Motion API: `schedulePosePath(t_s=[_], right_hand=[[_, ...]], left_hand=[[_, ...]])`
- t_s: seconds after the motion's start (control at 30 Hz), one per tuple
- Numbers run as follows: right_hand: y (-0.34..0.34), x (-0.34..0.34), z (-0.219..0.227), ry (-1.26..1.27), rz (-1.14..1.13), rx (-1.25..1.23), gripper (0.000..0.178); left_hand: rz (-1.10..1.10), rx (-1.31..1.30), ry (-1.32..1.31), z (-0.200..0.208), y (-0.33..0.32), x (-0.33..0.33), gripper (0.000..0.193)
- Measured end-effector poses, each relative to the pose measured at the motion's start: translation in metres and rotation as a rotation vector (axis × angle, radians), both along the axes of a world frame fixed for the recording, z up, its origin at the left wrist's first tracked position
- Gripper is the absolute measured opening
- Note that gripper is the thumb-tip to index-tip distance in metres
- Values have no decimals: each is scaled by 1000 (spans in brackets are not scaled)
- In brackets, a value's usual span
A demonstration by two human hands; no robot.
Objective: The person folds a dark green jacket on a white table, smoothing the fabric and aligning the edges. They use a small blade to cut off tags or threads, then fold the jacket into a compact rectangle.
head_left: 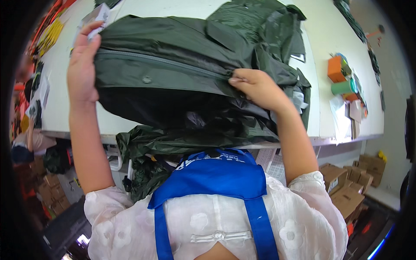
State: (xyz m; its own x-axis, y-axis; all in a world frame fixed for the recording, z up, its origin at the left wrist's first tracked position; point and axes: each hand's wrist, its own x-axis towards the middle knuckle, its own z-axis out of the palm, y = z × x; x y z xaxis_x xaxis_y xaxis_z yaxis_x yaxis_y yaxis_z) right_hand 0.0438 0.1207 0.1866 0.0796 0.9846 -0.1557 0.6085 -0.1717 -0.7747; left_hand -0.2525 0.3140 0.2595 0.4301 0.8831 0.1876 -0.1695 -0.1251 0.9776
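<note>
A dark green waterproof garment (173, 37) lies spread over the white table, its lower part hanging past the front edge. A grey zipper (160, 63) runs across it from left to right, with a snap button (147, 79) below. At the garment's left end, my left hand (84, 65) grips its edge, thumb and fingers around the fabric. My right hand (255, 86) pinches the zipper at its right end; the slider itself is mostly covered by the fingers. Black lining shows under the front flap.
The white table (312, 13) carries an orange box (336, 69), a green tape roll (343, 87) and papers at the right. A white box (97, 15) stands beyond my left hand. Cardboard boxes (346, 190) sit on the floor at right. Another person (32, 141) is at far left.
</note>
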Motion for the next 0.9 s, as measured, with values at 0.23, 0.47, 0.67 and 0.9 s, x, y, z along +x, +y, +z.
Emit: schedulePosePath(t_s=[0.23, 0.47, 0.67, 0.9], right_hand=[[-121, 144, -39, -229, -328, -401, 25], [-196, 149, -27, 29, -376, -483, 25], [-191, 99, -135, 6, -701, -315, 24], [-191, 93, -132, 338, -801, -217, 60]], left_hand=[[64, -120, -93, 33, 88, -42, 24], [292, -221, 190, -42, 148, -139, 27], [295, 368, 1770, -235, 119, -193, 40], [-356, 550, 735, -157, -81, 88, 26]])
